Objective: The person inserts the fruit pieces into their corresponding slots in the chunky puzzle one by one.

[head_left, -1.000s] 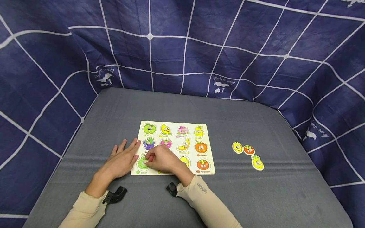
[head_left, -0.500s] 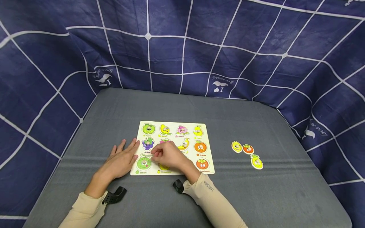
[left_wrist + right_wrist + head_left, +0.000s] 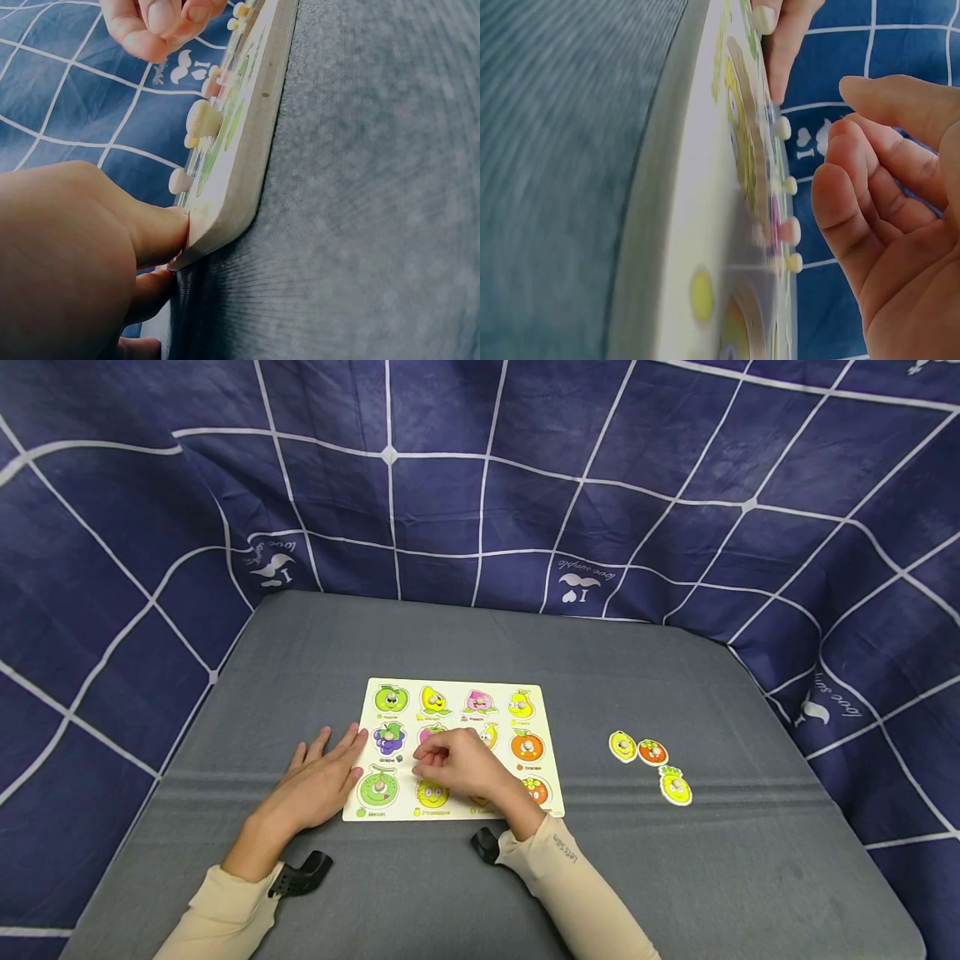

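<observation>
A wooden fruit puzzle board [image 3: 408,810] lies flat on the grey cloth, rows of knobbed pieces set in it. My left hand [image 3: 318,783] rests spread with straight fingers at the board's left side; in the left wrist view its thumb [image 3: 161,234] touches the corner. Over the board's middle hovers my right hand [image 3: 465,766], fingers loosely bent, nothing between them in the right wrist view. The melon piece [image 3: 378,787] sits at lower left with its knob up. Beside it, the pineapple spot [image 3: 432,794] shows a printed picture and no knob. The right hand partly covers the banana and strawberry.
To the board's right lie a lemon piece [image 3: 622,747], a red tomato-like piece [image 3: 652,752] and a pineapple piece [image 3: 676,787], close together on the grey table cloth [image 3: 600,877]. A blue gridded curtain [image 3: 465,502] rises behind and at both sides.
My right hand has let go of the melon piece's knob and moved right, up over the board's middle. The left hand stays at the board's edge.
</observation>
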Tool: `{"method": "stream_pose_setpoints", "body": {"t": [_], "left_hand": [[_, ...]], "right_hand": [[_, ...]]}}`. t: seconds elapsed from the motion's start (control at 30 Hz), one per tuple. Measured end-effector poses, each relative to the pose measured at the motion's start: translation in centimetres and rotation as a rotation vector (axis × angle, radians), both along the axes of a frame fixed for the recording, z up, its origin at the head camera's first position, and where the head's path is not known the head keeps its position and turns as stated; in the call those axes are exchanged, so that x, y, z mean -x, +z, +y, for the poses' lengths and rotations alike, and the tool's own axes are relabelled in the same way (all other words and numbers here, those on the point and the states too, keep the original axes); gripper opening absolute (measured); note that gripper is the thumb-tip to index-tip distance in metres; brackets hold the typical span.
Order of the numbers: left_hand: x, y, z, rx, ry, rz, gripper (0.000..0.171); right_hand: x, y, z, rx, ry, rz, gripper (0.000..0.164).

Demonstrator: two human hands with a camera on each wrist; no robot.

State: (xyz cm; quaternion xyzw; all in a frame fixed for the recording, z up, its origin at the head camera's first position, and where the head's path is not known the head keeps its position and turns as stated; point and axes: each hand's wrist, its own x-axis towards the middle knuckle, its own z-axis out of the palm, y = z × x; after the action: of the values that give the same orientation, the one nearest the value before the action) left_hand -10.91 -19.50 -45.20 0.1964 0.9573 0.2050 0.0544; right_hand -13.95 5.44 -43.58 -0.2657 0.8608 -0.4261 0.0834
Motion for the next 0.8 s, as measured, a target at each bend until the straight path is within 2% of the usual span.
{"method": "stream_pose_setpoints", "body": {"t": [0.47, 0.8], "left_hand": [[0.0, 0.0, 0.1, -0.006, -0.004, -0.002, 0.055], [0.0, 0.1, 0.1, -0.019, 0.001, -0.001, 0.055]], "right_hand": [[0.0, -0.1, 2.9, 0.063, -0.071, 0.008, 0.005], [-0.2, -0.5, 5.4, 0.072, -0.149, -0.034, 0.004]]}}
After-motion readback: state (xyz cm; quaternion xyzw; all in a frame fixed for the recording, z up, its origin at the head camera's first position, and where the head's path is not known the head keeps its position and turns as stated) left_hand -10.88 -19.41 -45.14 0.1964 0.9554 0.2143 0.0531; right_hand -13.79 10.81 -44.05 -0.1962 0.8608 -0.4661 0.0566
